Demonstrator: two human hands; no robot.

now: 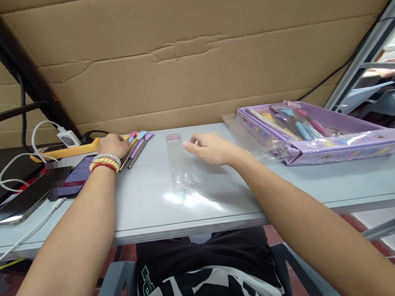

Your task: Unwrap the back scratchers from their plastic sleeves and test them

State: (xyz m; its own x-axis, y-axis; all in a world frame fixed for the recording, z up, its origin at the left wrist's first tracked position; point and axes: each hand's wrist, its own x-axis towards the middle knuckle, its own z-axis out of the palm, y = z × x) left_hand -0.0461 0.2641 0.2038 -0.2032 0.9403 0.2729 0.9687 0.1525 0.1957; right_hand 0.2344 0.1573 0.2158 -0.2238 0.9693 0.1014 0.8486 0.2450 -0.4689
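My left hand, with bracelets at its wrist, is at the left side of a bunch of pens. The pens have pink, blue and purple decorated tops. The fingers of this hand are mostly hidden behind its back, so any grip on a pen does not show. In the middle of the table lies a narrow clear plastic sleeve with a pink printed top strip. Just right of the sleeve, my right hand is held with curved fingers and the thumb apart, nothing between them.
A purple box at the right holds several plastic-wrapped pens, with clear plastic film at its left. Two phones, white cables and a yellow power strip lie at the left. A cardboard wall stands behind the table.
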